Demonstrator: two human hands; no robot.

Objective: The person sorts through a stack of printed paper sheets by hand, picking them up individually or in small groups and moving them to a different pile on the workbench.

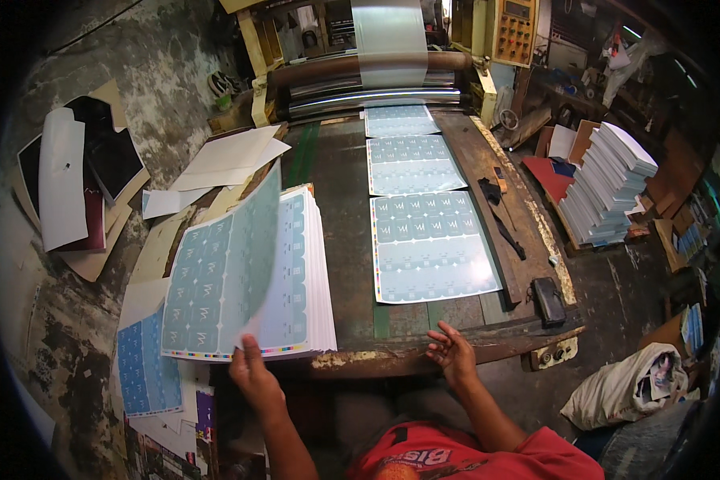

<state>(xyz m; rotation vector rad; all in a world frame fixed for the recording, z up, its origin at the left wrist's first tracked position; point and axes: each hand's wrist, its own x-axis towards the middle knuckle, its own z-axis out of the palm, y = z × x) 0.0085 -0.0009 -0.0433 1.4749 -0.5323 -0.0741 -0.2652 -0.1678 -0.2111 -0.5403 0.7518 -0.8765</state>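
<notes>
My left hand pinches the near edge of a printed sheet, pale green with rows of repeated designs. The sheet's right side curls up off a thick stack of printed sheets at the left of the machine table. Holding nothing, my right hand hovers by the table's front edge with its fingers apart. Beyond it a printed sheet lies flat on the table. Two similar sheets, a middle one and a far one, run in line toward the rollers.
Clear film hangs down to the rollers. A dark bar runs along the sheets' right side, with a black strap and a black pouch nearby. Paper piles stand at right; a white sack sits on the floor.
</notes>
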